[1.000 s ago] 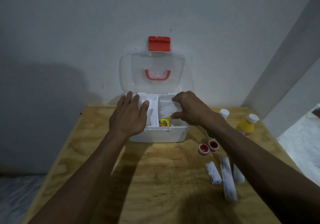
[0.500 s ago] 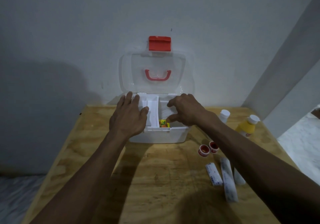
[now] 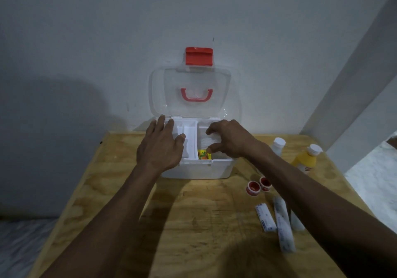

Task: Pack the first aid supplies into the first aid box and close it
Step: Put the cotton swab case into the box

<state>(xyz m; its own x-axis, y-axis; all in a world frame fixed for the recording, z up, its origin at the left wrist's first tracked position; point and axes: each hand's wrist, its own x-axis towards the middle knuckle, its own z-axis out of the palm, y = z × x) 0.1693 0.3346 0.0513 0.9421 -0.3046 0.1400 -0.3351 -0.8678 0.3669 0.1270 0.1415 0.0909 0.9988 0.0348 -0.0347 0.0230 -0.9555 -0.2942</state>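
The white first aid box (image 3: pixel 199 169) stands open at the table's far edge, its clear lid (image 3: pixel 190 78) with red handle and latch upright against the wall. My left hand (image 3: pixel 160 146) lies flat on the box's left tray, fingers spread and holding nothing. My right hand (image 3: pixel 229 139) hovers over the right compartment, thumb and fingers curled around a white packet (image 3: pixel 207 141) inside it. A small yellow-orange carton (image 3: pixel 203 155) sits at the compartment's front. Two red-lidded jars (image 3: pixel 254 188), wrapped bandage rolls (image 3: pixel 266 217), a white-capped bottle (image 3: pixel 278 145) and a yellow bottle (image 3: pixel 305 159) lie on the table to the right.
The plywood table (image 3: pixel 193 224) meets a grey wall at the back. Its right edge drops to a pale floor beside a slanted white post (image 3: pixel 352 80). My right forearm crosses over one bandage roll (image 3: pixel 297 222) and hides part of it.
My right hand shifted slightly back and left inside the right compartment, its fingers curling over the white packet. My left hand stayed flat on the tray.
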